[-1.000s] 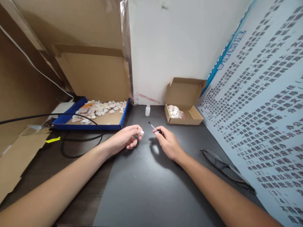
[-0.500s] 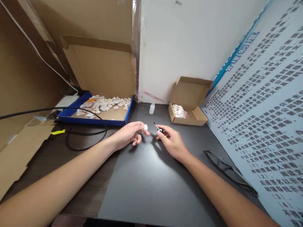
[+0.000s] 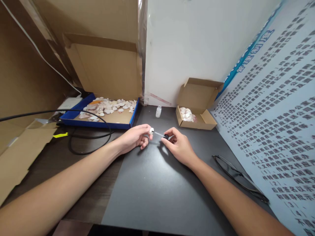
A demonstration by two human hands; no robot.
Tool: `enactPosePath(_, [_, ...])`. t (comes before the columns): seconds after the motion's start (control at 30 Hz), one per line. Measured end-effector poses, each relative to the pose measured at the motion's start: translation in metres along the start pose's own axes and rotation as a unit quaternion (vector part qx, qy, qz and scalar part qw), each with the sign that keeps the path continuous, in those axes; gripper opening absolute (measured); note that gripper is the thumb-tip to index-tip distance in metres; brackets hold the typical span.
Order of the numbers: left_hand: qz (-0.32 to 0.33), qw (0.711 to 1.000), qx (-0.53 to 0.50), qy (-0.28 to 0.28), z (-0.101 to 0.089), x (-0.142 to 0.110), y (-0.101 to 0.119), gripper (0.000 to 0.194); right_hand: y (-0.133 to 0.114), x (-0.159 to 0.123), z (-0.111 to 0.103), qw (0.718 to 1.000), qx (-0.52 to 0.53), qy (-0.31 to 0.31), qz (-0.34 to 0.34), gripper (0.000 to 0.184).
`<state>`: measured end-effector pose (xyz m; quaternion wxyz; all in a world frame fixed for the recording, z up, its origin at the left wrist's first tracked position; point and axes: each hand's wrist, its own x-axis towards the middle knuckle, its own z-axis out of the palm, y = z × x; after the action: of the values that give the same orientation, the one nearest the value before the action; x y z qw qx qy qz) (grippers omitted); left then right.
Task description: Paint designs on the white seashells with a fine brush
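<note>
Between the thumb and fingers of my left hand (image 3: 137, 137) is a small white seashell (image 3: 151, 131). My right hand (image 3: 179, 144) pinches the black cap of a small applicator brush (image 3: 158, 133). The brush points left, and its dark tip meets the face of the shell. Behind both hands a small clear glass bottle (image 3: 158, 112) stands upright and uncapped on the dark grey mat (image 3: 147, 190), with something whitish inside.
At the back left, a blue-edged box (image 3: 98, 124) holds many pale shells. A smaller cardboard box (image 3: 197, 124) with shells stands back right. Eyeglasses (image 3: 240, 178) lie by the printed sheet (image 3: 278, 131). A black cable (image 3: 90, 153) loops beside my left forearm.
My right hand has turned the brush from pointing up and left to pointing more directly left, bringing its tip onto the shell. The shell stays in my left hand, nearly still.
</note>
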<state>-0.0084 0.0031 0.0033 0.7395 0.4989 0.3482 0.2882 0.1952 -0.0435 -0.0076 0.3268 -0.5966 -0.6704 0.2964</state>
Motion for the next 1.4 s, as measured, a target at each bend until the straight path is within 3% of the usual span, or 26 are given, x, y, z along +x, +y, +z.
enactPosePath(0.2, [-0.004,1.000,-0.002,-0.005,0.0016,-0.0014,0.0045,0.008,-0.0004,0.0006,-0.0010,0.999,0.008,0.032,0.008,0.042])
enactPosePath(0.4, [0.003,1.000,0.000,-0.015,0.0020,-0.0017,0.0026,0.013,-0.0003,-0.0004,0.0002,0.998,0.054,0.024,-0.001,0.048])
enactPosePath(0.57, [-0.004,1.000,0.011,-0.005,0.0043,-0.0024,0.0030,0.017,0.0001,0.0012,-0.0015,0.996,0.037,0.081,0.002,0.046])
enactPosePath(0.73, [-0.009,1.000,0.016,0.003,0.0047,-0.0023,0.0033,0.012,-0.0012,-0.0008,-0.0001,0.996,0.071,0.047,-0.007,0.050])
enactPosePath(0.93, [-0.026,1.000,0.016,0.002,0.0056,-0.0040,0.0045,0.007,-0.0023,-0.0010,-0.0004,0.996,0.053,0.075,0.001,0.047])
enactPosePath(1.1, [-0.026,1.000,0.011,0.005,0.0047,-0.0036,0.0045,0.006,-0.0026,-0.0024,-0.0007,0.995,0.079,0.056,-0.012,0.051])
enactPosePath(1.27, [-0.037,0.998,-0.040,-0.012,0.0031,-0.0029,0.0068,0.006,-0.0038,-0.0023,-0.0007,0.994,0.064,0.086,-0.012,0.047])
enactPosePath(1.4, [-0.049,0.994,-0.097,-0.016,0.0034,-0.0039,0.0090,0.008,-0.0040,-0.0043,-0.0007,0.994,0.084,0.066,-0.015,0.050])
